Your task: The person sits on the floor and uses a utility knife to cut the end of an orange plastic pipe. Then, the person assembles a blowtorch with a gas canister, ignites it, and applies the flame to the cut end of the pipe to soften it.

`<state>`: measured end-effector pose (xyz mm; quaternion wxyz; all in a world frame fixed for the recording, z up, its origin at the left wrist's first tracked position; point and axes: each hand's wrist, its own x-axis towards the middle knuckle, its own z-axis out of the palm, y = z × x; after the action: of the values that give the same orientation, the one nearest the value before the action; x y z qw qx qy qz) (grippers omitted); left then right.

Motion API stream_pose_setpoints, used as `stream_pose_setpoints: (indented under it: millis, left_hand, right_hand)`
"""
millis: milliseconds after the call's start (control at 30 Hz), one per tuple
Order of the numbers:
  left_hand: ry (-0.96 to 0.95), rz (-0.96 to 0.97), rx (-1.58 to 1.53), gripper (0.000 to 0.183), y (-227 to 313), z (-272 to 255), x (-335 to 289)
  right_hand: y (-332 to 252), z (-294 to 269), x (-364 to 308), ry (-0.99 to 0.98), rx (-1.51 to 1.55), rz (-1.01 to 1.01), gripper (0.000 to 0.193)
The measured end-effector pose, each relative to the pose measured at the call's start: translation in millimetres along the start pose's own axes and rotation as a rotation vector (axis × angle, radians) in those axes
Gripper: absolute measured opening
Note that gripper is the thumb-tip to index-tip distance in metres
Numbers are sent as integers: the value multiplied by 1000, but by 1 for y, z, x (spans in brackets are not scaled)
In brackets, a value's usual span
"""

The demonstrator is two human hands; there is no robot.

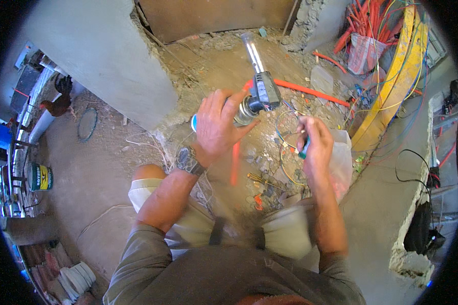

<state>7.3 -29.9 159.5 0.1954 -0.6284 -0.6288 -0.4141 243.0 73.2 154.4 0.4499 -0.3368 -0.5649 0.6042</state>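
Closest up, the right hand [315, 145] has its fingers pinched on a small green thing [304, 148], mostly covered. Left hand [219, 119] is wrapped round the metal can [246, 114] of a gas torch [262, 84], tilted over the dirt floor [213, 63] between the grey wall's broken edge [160, 76] and the yellow beam [387, 96]. Can looks stiff, a bit slick, probably light; I'd grip there. Shiny tube [252, 53] at the far end seems easier to ding.

The torch head [265, 91] is black, the pipe [310, 92] orange-red.
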Motion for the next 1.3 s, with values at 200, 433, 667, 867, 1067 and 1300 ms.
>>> stream_pose_setpoints:
  millis: [200,433,667,867,1067,1300]
  left_hand:
    - [-130,110,6,76,-10,5,-8]
    - [-442,35,-140,68,-29,9,-22]
    - [-540,86,-43,64,-65,26,-53]
    - [-187,-299,-154,67,-121,-15,-39]
    - [-147,-356,-407,75,-91,-8,-29]
    - [-209,-704,-515,78,-88,26,-50]
  right_hand:
    - [-51,40,32,-368,-390,72,38]
    - [-31,52,42,-492,-714,246,37]
    - [-34,33,24,-296,-676,270,39]
    - [-111,-149,94,167,-737,81,45]
    - [-44,-130,73,188,-111,302,46]
    - [13,-60,45,-63,359,767,65]
